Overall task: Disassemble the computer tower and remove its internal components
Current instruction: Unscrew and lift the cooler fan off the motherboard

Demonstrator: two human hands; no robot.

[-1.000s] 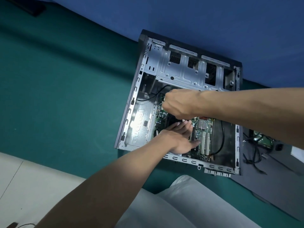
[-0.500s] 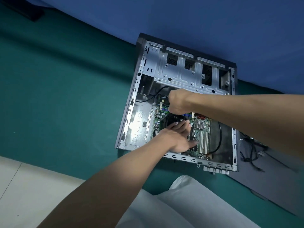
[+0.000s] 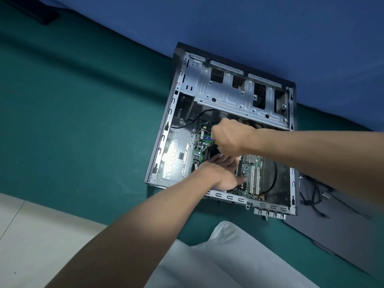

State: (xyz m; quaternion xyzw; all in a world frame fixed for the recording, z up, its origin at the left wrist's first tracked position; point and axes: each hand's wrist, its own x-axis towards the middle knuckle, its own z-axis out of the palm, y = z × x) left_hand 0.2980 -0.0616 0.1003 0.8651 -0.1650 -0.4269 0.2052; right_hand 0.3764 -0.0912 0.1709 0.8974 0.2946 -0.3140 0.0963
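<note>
The computer tower (image 3: 166,154) lies open on its side on a green mat. Its green motherboard (image 3: 251,167) shows inside, below the silver drive cage (image 3: 228,94). My left hand (image 3: 220,175) lies with straight fingers on the black CPU cooler (image 3: 209,152), thumb out over the board. My right hand (image 3: 228,138) is a tight fist just above the cooler and grips what looks like a dark screwdriver handle, mostly hidden by the fingers. The hands cover most of the cooler.
A black cable (image 3: 275,179) loops along the board's right side. The removed dark side panel (image 3: 332,225) lies right of the case with loose black cables (image 3: 311,196) on it. My white-trousered knee (image 3: 239,256) is close in front. A blue wall stands behind.
My right fist has dropped slightly closer to the cooler. My left hand stays flat in the same spot. The view has shifted a little.
</note>
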